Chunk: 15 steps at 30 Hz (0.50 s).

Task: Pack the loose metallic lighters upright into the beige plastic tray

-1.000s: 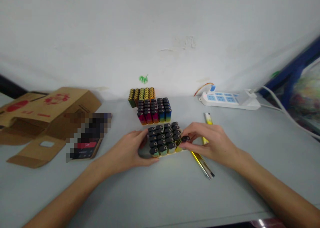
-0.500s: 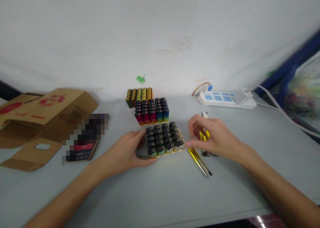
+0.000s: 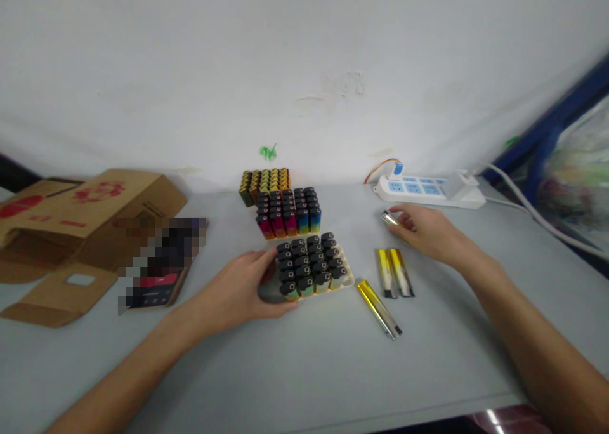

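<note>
My left hand curves round the left end of a pale tray, thumb along its front edge. Upright lighters with black tops stand in rows in it, and its right side shows bare slots. My right hand is closed on a lighter, whose silver end pokes out to the left; the rest is hidden by the fingers. Two yellow-and-silver lighters lie side by side just below that hand. Another yellow-and-silver lighter lies slanted to the right of the tray.
Behind the tray stand a block of pink and blue lighters and a block of gold-topped ones. At left are an open cardboard box and a phone. A power strip with cables lies against the wall.
My right hand has moved right and back, away from the tray, and now has a lighter in it. The two lighters beneath it are uncovered. My left hand has stayed put.
</note>
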### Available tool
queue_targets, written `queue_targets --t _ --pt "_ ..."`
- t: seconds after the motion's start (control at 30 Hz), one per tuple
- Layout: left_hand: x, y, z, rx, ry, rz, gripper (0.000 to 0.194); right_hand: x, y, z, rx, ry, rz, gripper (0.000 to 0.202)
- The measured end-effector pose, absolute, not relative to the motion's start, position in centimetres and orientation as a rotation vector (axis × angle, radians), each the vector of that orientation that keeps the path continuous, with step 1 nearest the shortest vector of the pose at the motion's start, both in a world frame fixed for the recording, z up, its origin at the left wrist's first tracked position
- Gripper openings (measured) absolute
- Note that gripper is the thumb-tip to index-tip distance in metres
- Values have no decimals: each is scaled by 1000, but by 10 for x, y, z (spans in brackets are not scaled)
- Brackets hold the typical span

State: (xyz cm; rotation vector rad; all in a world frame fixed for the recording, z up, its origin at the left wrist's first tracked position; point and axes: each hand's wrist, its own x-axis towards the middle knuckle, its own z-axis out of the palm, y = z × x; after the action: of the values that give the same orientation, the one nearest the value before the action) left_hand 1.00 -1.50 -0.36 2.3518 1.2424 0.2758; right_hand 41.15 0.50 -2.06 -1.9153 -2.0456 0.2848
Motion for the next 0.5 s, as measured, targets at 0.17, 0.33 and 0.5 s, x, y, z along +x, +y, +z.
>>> queue_targets --t 0.17,0.33,0.5 --pt "10 -15 -2 2355 1254 179 55 399 0 -9 -1595 -1849 713 32" --pt "13 -15 1 2357 1271 174 53 373 -10 0 -1335 -1535 1181 49" --pt "12 -14 -2 2353 1248 223 51 353 -9 -2 -1327 -1252 1289 65"
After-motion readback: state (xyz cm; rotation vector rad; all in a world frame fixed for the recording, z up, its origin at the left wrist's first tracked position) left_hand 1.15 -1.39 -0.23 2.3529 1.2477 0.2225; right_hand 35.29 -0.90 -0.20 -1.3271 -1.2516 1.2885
